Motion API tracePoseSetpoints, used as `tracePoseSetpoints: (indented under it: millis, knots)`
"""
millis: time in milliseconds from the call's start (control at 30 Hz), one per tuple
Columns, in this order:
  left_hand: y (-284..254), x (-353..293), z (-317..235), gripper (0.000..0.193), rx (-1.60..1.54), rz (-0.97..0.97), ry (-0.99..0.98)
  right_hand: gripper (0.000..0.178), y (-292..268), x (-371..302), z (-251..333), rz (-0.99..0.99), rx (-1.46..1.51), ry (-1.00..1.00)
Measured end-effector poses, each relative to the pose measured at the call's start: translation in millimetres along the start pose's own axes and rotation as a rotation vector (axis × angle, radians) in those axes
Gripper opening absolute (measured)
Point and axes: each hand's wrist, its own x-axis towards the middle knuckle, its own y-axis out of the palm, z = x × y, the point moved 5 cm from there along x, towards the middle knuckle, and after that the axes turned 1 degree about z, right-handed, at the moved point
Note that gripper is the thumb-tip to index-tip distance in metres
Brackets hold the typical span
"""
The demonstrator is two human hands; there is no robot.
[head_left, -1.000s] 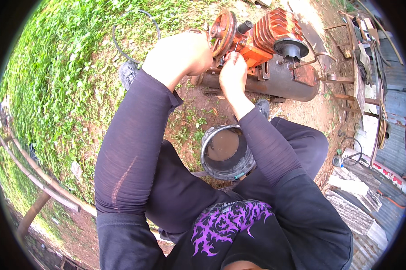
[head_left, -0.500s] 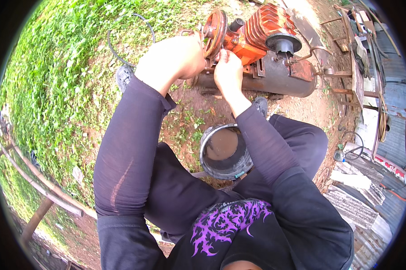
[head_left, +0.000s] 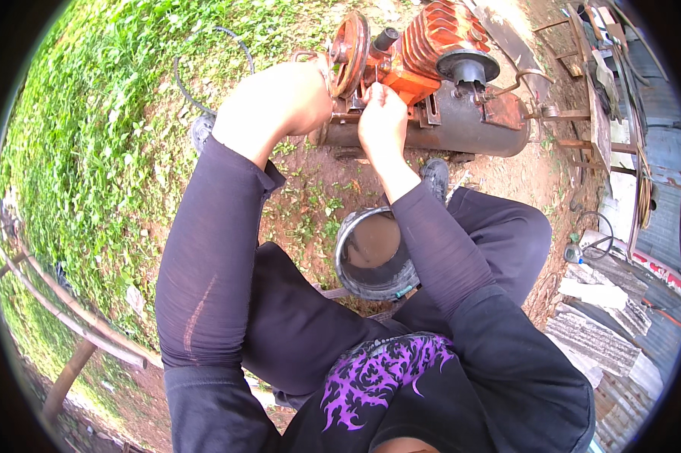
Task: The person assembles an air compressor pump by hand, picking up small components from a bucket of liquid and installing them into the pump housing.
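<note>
An orange air compressor (head_left: 412, 83) with a finned cylinder head stands on a dark, rusty tank (head_left: 468, 128) ahead of me. My left hand (head_left: 299, 98) is at the outer side of its orange pulley wheel (head_left: 352, 54); the fingers are hidden behind the hand. Beside the wheel's inner side, low at the machine's base, my right hand (head_left: 383, 121) is closed with its fingertips pinched together. A thin rod-like piece (head_left: 376, 73) shows just above those fingertips. What the pinch holds is too small to make out.
A black bucket (head_left: 355, 281) with muddy brown liquid stands between my legs. A dark cable (head_left: 186, 90) loops over the grass to the left. Roofing sheets (head_left: 593, 340) and a wooden rack (head_left: 601, 132) lie along the right. Wooden poles (head_left: 76, 309) are at the lower left.
The compressor sits slightly higher and further left in the picture. Both hands stay beside the pulley wheel; a thin rod-like piece above the right fingertips shows more plainly.
</note>
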Motion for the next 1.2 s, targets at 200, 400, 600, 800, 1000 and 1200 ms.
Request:
tracePoseSetpoints:
  millis: [200, 400, 600, 800, 1000, 1200]
  knots:
    - [-0.8, -1.5, -5.3, 0.045, -0.005, 0.037, 0.001, 0.037, 4.6, 0.1, -13.6, 0.061, -0.086, 0.035]
    - [0.6, 1.7, -2.3, 0.044, -0.020, 0.012, 0.001, 0.036, 8.6, 1.1, -11.4, 0.065, -0.095, 0.065]
    - [4.7, 4.0, -2.4, 0.043, -0.025, 0.022, 0.045, 0.036, 14.9, 5.3, -11.2, 0.071, -0.147, -0.026]
    - [1.6, 4.4, -2.9, 0.042, 0.000, 0.039, -0.010, 0.034, 8.0, -0.4, -10.0, -0.041, -0.031, 0.047]
    - [4.5, 5.3, -2.8, 0.044, -0.002, 0.040, -0.004, 0.033, 11.8, -2.0, -12.9, -0.039, -0.085, -0.056]
    - [0.1, 3.8, -6.4, 0.045, -0.012, 0.056, 0.003, 0.033, 9.2, 2.4, -12.9, -0.040, -0.174, -0.088]
